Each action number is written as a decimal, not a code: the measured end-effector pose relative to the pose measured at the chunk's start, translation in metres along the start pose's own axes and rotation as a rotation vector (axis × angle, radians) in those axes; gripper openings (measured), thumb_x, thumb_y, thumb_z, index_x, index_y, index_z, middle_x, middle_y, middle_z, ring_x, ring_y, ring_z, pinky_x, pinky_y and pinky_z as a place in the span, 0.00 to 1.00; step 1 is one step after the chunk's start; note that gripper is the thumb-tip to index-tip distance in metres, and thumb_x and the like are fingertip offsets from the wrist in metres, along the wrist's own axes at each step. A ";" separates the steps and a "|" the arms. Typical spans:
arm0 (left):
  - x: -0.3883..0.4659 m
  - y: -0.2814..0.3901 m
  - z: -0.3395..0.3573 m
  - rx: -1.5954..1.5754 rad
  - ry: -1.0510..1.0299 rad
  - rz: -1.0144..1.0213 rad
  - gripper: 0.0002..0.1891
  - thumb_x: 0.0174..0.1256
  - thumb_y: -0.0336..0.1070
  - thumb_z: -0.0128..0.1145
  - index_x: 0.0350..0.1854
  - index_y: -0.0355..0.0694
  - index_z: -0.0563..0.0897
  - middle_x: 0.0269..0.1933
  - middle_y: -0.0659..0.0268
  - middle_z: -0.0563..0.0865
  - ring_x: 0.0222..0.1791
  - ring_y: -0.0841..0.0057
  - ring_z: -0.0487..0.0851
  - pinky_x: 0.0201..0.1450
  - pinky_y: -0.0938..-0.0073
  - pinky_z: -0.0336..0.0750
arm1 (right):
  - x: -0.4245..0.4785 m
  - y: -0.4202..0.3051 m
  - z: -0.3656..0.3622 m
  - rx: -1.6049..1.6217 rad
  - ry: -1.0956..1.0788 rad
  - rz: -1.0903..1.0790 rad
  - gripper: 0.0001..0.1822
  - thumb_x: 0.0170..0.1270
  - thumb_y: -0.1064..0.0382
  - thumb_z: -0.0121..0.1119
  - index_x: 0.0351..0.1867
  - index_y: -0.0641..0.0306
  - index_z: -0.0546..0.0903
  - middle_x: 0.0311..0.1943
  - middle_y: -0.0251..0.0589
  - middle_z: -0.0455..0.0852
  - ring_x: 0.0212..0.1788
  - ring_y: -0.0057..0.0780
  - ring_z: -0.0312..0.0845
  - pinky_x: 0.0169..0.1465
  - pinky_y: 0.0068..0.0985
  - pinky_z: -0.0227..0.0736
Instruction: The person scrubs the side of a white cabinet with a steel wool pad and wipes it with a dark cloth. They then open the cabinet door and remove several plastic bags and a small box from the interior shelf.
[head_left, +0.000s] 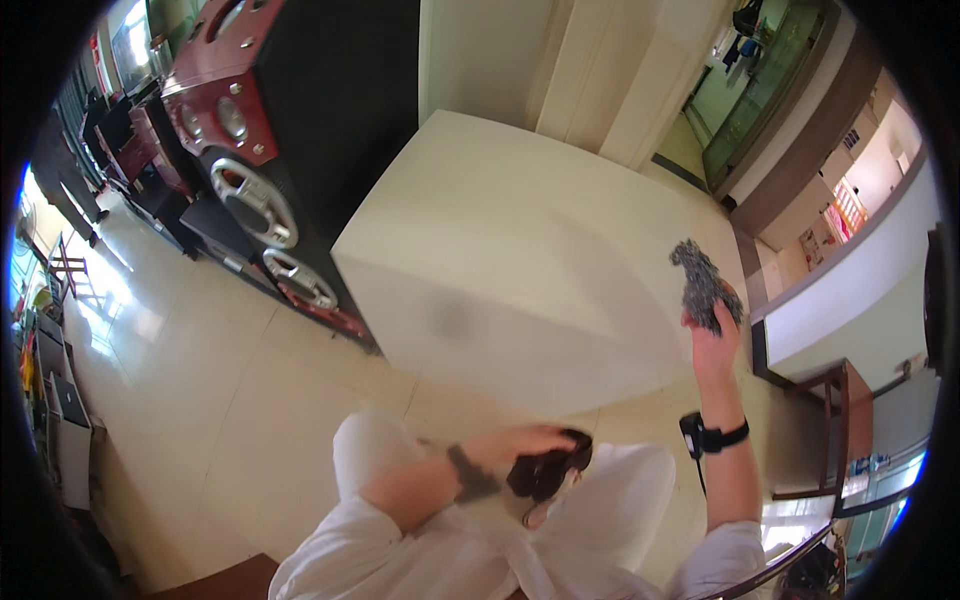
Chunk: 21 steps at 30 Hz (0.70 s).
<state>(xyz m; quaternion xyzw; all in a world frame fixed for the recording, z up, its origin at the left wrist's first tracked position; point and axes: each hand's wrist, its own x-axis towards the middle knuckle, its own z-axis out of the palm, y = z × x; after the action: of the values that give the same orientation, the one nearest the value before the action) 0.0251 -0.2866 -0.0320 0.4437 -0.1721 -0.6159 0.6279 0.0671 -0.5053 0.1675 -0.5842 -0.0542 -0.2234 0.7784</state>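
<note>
My right hand, raised at the right side, grips a crumpled, shaggy grey cloth whose upper end sticks out past the fingers. A black strap with a small device and cable sits around that wrist. Low between my knees, my left hand is blurred and lies against a dark brown object; whether it grips this cannot be told. Part of a bare foot shows below the brown object. In front of me stands a large white box-like piece of furniture with a pale top and front face.
A tall black and red loudspeaker adjoins the white furniture's left side. More audio equipment lines the far left, near a standing person. A brown wooden chair is at right. Glossy tiles cover the floor.
</note>
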 end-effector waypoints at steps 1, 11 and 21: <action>0.018 -0.034 -0.034 0.081 0.102 0.018 0.16 0.57 0.39 0.47 0.45 0.37 0.73 0.39 0.65 0.78 0.37 0.78 0.74 0.40 0.78 0.69 | 0.011 0.012 0.003 0.044 -0.037 -0.009 0.20 0.54 0.63 0.52 0.49 0.63 0.65 0.40 0.43 0.73 0.37 0.30 0.70 0.35 0.27 0.65; -0.004 0.031 -0.030 0.385 0.339 0.096 0.15 0.52 0.38 0.49 0.41 0.38 0.76 0.42 0.58 0.79 0.45 0.69 0.73 0.50 0.73 0.64 | 0.001 -0.006 -0.037 -0.536 0.221 -0.131 0.31 0.50 0.55 0.58 0.53 0.65 0.60 0.42 0.38 0.70 0.42 0.27 0.67 0.47 0.24 0.64; -0.099 0.052 -0.046 0.060 0.539 -0.063 0.16 0.50 0.42 0.54 0.39 0.38 0.77 0.40 0.60 0.78 0.45 0.69 0.73 0.51 0.74 0.63 | 0.001 -0.001 -0.078 0.206 0.962 0.647 0.20 0.57 0.52 0.45 0.48 0.60 0.72 0.46 0.39 0.75 0.49 0.33 0.69 0.52 0.34 0.65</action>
<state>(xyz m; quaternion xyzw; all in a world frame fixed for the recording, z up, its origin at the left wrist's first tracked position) 0.0741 -0.1875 0.0154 0.6152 -0.0031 -0.4894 0.6181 0.0536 -0.5790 0.1446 -0.3252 0.4646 -0.2082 0.7969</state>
